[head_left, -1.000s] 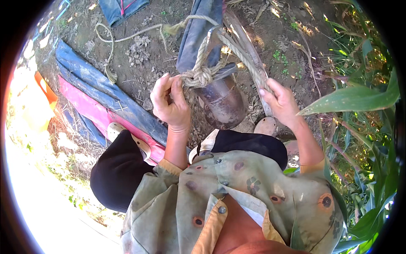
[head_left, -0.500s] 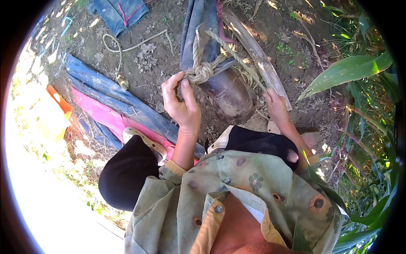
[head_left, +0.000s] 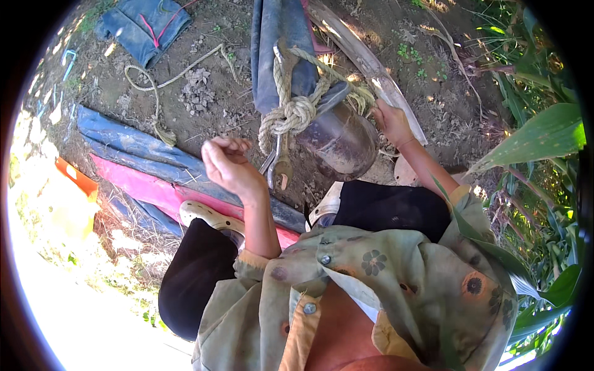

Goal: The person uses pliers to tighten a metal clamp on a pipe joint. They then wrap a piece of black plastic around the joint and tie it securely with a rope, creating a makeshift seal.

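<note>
A thick rope knot [head_left: 298, 114] is tied around the blue hose [head_left: 266, 68], where the hose meets a dark, muddy pipe end [head_left: 343, 145]. Through the rope runs a metal wrench [head_left: 283, 168], its jaw sticking out below the knot and its other end above it. My left hand [head_left: 234, 168] is off the knot, to its left, with loosely curled fingers and nothing visible in them. At the pipe's right side, my right hand [head_left: 396, 127] grips the rope's loose end [head_left: 361, 99]; its fingertips are partly hidden.
A wooden pole [head_left: 371, 68] lies right of the hose. Blue and pink flattened hose [head_left: 142, 148] crosses the ground at left, beside a loose rope [head_left: 154, 93]. Blue cloth [head_left: 145, 31] lies far left, an orange object [head_left: 75, 178] nearer. Corn leaves [head_left: 535, 139] hang at right.
My left hand has let go of the knot and moved left and down, uncovering the wrench's lower jaw. My right hand has moved up along the rope, which now hangs slacker.
</note>
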`<act>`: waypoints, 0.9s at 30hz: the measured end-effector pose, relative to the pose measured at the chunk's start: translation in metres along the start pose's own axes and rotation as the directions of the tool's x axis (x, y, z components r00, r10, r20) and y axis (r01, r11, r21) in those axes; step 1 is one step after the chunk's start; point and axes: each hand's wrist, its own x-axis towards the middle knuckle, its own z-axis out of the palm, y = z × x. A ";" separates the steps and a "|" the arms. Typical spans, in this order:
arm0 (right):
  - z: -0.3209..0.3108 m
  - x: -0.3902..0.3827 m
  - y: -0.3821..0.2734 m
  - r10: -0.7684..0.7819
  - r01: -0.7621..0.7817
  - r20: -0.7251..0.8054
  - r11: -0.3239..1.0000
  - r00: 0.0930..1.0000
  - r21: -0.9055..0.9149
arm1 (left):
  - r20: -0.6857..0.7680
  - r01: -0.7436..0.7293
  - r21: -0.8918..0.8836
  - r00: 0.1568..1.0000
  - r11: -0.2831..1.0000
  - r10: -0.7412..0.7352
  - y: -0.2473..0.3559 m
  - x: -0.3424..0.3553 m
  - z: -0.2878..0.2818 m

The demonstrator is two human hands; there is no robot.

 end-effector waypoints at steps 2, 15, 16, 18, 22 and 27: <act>0.008 0.008 0.000 -0.008 0.008 0.020 1.000 1.000 0.013 | -0.051 0.110 0.536 0.994 0.837 -0.098 -0.056 -0.018 -0.040; 0.067 0.030 0.022 -0.186 0.171 0.197 0.981 0.963 0.094 | 0.556 0.016 0.688 0.630 0.725 -0.542 -0.109 -0.006 -0.024; 0.071 0.028 0.028 -0.217 0.207 0.244 0.976 0.945 0.066 | 0.556 0.023 0.682 0.633 0.731 -0.539 -0.116 -0.005 -0.019; 0.071 0.036 0.024 -0.203 0.168 0.281 0.975 0.938 0.146 | 0.547 0.029 0.674 0.653 0.739 -0.524 -0.130 -0.002 -0.009; 0.049 0.032 0.004 -0.006 -0.126 0.358 0.931 0.934 0.342 | 0.540 0.042 0.660 0.667 0.750 -0.513 -0.149 -0.006 0.002; -0.055 0.128 -0.066 -0.024 0.018 0.016 0.945 1.000 0.328 | 0.545 0.035 0.647 0.676 0.761 -0.495 -0.154 -0.008 0.009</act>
